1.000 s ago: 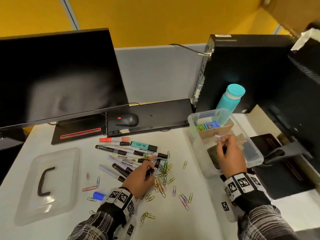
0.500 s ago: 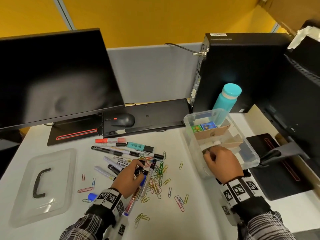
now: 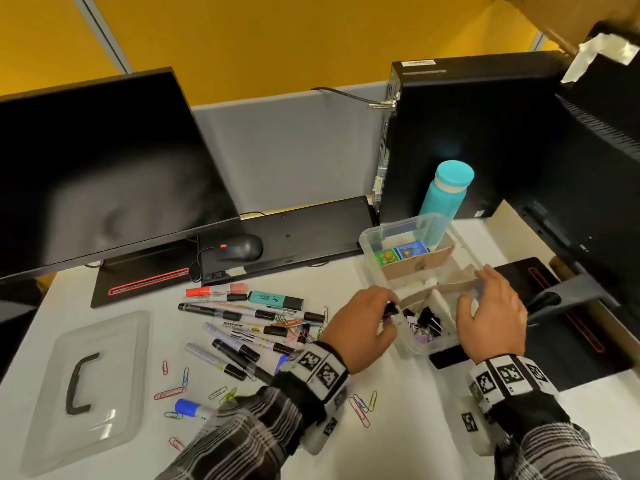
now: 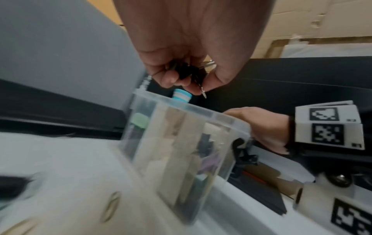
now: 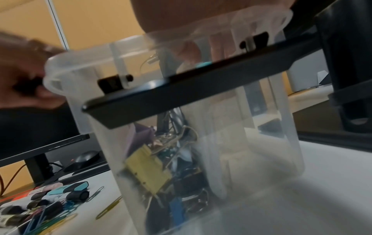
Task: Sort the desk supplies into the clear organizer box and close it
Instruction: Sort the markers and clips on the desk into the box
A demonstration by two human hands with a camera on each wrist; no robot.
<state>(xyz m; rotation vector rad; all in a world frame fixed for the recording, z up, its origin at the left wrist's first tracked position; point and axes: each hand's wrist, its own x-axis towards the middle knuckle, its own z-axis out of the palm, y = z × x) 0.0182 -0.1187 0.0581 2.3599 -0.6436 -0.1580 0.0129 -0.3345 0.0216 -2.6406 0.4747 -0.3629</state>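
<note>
Since half a second ago my left hand (image 3: 360, 325) has left the marker pile and come right to the near-left corner of the clear organizer box (image 3: 372, 237), carrying a black binder clip (image 4: 186, 71); my right hand (image 3: 491, 315) has shifted from the box's near-left part to its near-right rim.

Largest first. The box sits on the counter (image 3: 398, 441) right of centre, in front of the teal bottle (image 3: 445, 194). Thin clear plastic, light, and I'd judge it slides easily, so a steadying hand on the rim makes sense. Cardboard dividers (image 3: 415, 265) inside look flimsy; don't lean on them. Right fingers lie loosely spread over the rim and nearest compartment, holding nothing I can see.

The lid (image 3: 90, 389) lies flat on the far-left counter, black handle up. Stiff but light; take it by the handle or edges.

Markers (image 3: 239, 313) lie heaped mid-counter. Rigid, smooth barrels that will roll; grab at mid-barrel, several at once.

Binder clip: left fingers and thumb curled round it, wire arms poking out below, just above the box rim. Small, hard, springy; the body is the place to pinch. The near compartment already holds more clips (image 3: 426, 318).

Paper clips (image 3: 360, 407) are scattered near and left. Light, flat, slippery; better scooped than picked singly.
</note>
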